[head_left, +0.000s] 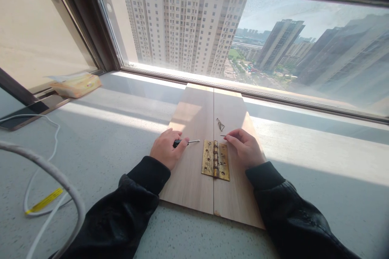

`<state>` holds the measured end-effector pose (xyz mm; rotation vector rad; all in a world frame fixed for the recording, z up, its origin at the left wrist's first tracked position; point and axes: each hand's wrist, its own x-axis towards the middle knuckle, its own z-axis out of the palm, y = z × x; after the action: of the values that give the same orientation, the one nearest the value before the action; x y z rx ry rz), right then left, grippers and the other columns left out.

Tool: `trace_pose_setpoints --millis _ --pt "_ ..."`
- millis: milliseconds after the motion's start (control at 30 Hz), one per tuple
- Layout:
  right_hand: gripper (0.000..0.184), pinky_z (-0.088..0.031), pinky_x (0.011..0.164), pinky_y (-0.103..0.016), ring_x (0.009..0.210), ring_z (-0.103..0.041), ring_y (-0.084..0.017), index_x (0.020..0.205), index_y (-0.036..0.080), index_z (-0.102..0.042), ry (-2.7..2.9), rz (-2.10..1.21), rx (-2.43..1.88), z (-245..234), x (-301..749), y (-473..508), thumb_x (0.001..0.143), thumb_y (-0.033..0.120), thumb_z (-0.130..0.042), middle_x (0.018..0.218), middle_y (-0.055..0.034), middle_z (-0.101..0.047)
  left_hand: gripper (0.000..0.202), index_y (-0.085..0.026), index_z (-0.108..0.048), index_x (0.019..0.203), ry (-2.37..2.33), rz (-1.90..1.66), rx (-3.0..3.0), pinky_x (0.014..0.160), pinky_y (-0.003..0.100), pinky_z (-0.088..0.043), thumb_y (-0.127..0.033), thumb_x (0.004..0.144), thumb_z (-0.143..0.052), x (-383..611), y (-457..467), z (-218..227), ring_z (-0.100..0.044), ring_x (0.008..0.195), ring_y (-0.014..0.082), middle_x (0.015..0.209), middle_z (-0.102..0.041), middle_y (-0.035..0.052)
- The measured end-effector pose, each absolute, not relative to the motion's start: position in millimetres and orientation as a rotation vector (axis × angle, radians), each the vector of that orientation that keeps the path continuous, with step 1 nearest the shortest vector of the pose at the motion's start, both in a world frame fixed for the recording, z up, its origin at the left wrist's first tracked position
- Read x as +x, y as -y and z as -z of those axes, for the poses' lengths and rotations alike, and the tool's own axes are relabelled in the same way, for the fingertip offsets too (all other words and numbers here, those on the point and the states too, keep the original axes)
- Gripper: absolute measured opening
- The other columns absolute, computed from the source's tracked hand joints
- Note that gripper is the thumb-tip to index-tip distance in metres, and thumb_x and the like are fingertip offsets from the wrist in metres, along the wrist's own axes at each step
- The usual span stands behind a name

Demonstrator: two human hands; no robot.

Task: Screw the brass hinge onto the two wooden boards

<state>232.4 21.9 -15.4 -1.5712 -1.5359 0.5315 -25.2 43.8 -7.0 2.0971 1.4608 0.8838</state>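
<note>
A worn brass hinge (215, 160) lies spread flat across the seam between two pale wooden boards (188, 182). My left hand (168, 147) rests on the left board, closed around the black handle of a screwdriver (193, 141) whose shaft points right, toward the hinge. Just above the hinge's right leaf, my right hand (245, 147) pinches a screw (223, 135) between thumb and fingertips, its tip pointing left. Several loose screws (220, 124) lie in a small heap on the right board, beyond the hinge.
The boards lie on a speckled white sill (319, 194) below a large window (188, 20). A yellow tissue pack (77, 85) sits at the far left, near a dark flat object (26, 115). White cables (56, 170) loop across the left side.
</note>
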Motion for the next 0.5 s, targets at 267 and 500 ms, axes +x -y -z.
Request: trace_pose_setpoints --millis 267,500 --pt "0.008 -0.046 0.082 -0.038 0.088 -0.057 -0.021 0.079 0.021 -0.065 1.805 -0.32 -1.351 -3.8 212.6 -11.8 0.076 0.027 -0.06 0.088 -0.0048 -0.065 0.033 -0.018 -0.056 0.064 -1.475 -0.878 2.062 0.098 0.041 -0.037 -0.044 0.082 -0.044 -26.1 -43.2 8.9 -0.049 0.116 0.0271 0.108 -0.065 0.0077" --pt "0.013 -0.045 0.082 -0.041 0.092 -0.052 -0.022 0.085 0.028 -0.07 2.086 -0.11 -1.198 -11.2 200.6 -8.4 0.078 0.024 -0.06 0.098 -0.0035 -0.065 0.032 -0.018 -0.055 0.064 -1.479 -0.874 2.09 0.096 0.041 -0.039 -0.043 0.081 -0.045 -25.5 -42.7 7.8 -0.052 0.112 0.0269 0.106 -0.065 0.0075"
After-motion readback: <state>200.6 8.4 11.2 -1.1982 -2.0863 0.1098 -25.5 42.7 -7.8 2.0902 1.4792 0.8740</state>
